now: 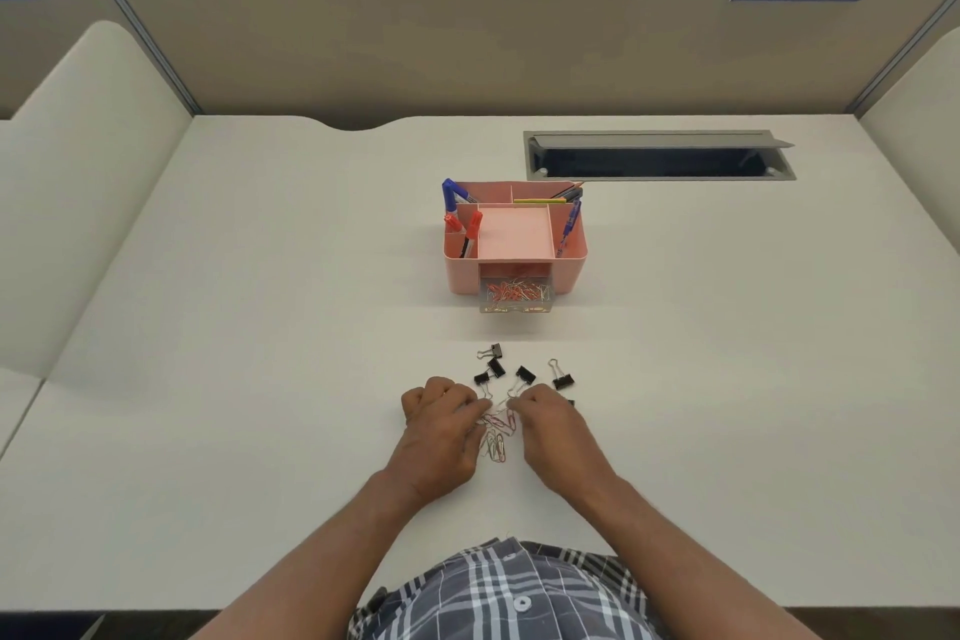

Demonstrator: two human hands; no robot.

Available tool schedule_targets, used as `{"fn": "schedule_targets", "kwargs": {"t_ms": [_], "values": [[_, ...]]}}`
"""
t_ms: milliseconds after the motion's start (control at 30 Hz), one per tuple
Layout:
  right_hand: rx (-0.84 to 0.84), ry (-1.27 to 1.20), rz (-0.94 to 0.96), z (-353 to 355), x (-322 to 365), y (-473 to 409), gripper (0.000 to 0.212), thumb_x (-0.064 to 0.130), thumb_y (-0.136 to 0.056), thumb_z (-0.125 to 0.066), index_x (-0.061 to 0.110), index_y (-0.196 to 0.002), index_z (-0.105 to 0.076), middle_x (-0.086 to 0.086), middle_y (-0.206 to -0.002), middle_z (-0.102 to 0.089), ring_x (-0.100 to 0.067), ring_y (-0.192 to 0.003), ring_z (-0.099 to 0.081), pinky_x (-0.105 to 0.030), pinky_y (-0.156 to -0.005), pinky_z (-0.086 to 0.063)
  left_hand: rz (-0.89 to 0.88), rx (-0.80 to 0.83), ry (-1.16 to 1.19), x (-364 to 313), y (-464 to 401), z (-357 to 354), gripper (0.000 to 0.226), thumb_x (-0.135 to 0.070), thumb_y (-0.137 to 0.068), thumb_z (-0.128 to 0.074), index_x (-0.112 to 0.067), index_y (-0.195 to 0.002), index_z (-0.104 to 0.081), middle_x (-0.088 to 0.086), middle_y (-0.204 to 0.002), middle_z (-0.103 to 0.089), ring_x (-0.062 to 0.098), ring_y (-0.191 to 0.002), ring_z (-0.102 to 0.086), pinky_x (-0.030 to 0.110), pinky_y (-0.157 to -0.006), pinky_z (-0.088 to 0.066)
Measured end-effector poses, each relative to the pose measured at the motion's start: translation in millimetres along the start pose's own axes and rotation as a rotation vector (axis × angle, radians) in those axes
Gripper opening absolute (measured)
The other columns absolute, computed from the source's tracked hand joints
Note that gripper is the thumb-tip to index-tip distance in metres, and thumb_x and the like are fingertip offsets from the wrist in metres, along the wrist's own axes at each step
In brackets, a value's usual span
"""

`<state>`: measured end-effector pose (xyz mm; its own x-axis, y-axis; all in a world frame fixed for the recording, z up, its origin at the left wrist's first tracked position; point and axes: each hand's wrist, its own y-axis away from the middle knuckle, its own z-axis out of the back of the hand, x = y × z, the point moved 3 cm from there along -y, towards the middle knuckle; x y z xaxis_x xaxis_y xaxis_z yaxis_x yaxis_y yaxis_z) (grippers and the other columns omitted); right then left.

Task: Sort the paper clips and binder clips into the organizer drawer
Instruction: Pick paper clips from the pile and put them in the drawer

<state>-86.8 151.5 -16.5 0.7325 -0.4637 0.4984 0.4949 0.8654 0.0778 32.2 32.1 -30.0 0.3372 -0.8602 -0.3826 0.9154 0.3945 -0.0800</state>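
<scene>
Two hands, left hand (pixel 441 424) and right hand (pixel 550 424), fingers curled, gathering paper clips (pixel 496 434); actual hold unclear; binder clips (pixel 524 374) at 12 o'clock; drawer (pixel 516 295) open beyond to receive them.

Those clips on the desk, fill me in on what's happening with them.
A person is sorting clips. Both hands, left hand and right hand, are picking at a small pile of paper clips on the desk. Several black binder clips lie loose just beyond. The pink organizer has its clear drawer pulled open, already holding paper clips.
</scene>
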Motion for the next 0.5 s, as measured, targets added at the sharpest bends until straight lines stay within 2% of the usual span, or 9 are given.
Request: {"fn": "schedule_targets", "kwargs": {"t_ms": [100,167,267,367,433,500], "values": [[-0.027,0.003,-0.16,18.6,-14.9,0.0,0.035,0.005,-0.093,-0.044,0.012,-0.119,-0.065,-0.006,-0.114,-0.062,-0.026,-0.105,-0.06,-0.033,-0.087,-0.047,0.014,0.004,0.017,0.1,1.7,1.5,0.036,-0.027,-0.076,-0.065,-0.025,-0.112,-0.067,-0.013,-0.098,-0.058,0.016,-0.101,-0.049,0.036,-0.079,-0.028],[0.023,0.076,-0.202,21.9,-20.6,4.9,0.031,0.005,-0.091,-0.042,0.01,-0.109,-0.067,-0.008,-0.107,-0.062,-0.029,-0.098,-0.062,-0.035,-0.08,-0.049,0.01,0.027,0.038,-0.4,3.9,1.2,0.041,-0.035,-0.075,-0.065,-0.026,-0.115,-0.065,-0.013,-0.101,-0.056,0.015,-0.103,-0.048,0.037,-0.082,-0.029],[0.074,0.147,-0.161,10.8,-16.2,18.3,0.019,0.001,-0.087,-0.045,0.008,-0.091,-0.061,-0.008,-0.097,-0.056,-0.026,-0.089,-0.055,-0.031,-0.068,-0.04,-0.004,0.052,0.032,-1.6,8.1,0.2,0.045,-0.046,-0.075,-0.063,-0.028,-0.116,-0.062,-0.013,-0.105,-0.053,0.014,-0.104,-0.046,0.038,-0.083,-0.03],[0.052,0.145,-0.12,-3.1,-9.0,24.1,0.017,-0.007,-0.079,-0.053,0.009,-0.079,-0.057,-0.004,-0.087,-0.052,-0.019,-0.077,-0.047,-0.028,-0.061,-0.036,-0.002,0.054,0.0,-4.1,9.6,-2.2,0.037,-0.043,-0.079,-0.061,-0.03,-0.113,-0.061,-0.012,-0.105,-0.052,0.013,-0.103,-0.046,0.037,-0.082,-0.03],[0.047,0.099,-0.097,-7.1,-3.3,20.0,0.018,-0.005,-0.082,-0.052,0.01,-0.086,-0.062,-0.004,-0.087,-0.054,-0.02,-0.078,-0.051,-0.028,-0.062,-0.04,0.002,0.046,-0.009,-5.3,8.0,-3.3,0.029,-0.039,-0.082,-0.06,-0.03,-0.11,-0.062,-0.013,-0.103,-0.053,0.014,-0.102,-0.047,0.036,-0.08,-0.03],[0.037,0.008,-0.106,-5.1,1.6,14.3,0.021,0.003,-0.09,-0.048,0.011,-0.1,-0.065,-0.004,-0.095,-0.058,-0.021,-0.086,-0.056,-0.03,-0.07,-0.046,-0.002,0.038,-0.005,-5.9,5.4,-3.6,0.023,-0.035,-0.085,-0.059,-0.03,-0.106,-0.063,-0.013,-0.1,-0.055,0.015,-0.099,-0.049,0.034,-0.078,-0.029]]}}
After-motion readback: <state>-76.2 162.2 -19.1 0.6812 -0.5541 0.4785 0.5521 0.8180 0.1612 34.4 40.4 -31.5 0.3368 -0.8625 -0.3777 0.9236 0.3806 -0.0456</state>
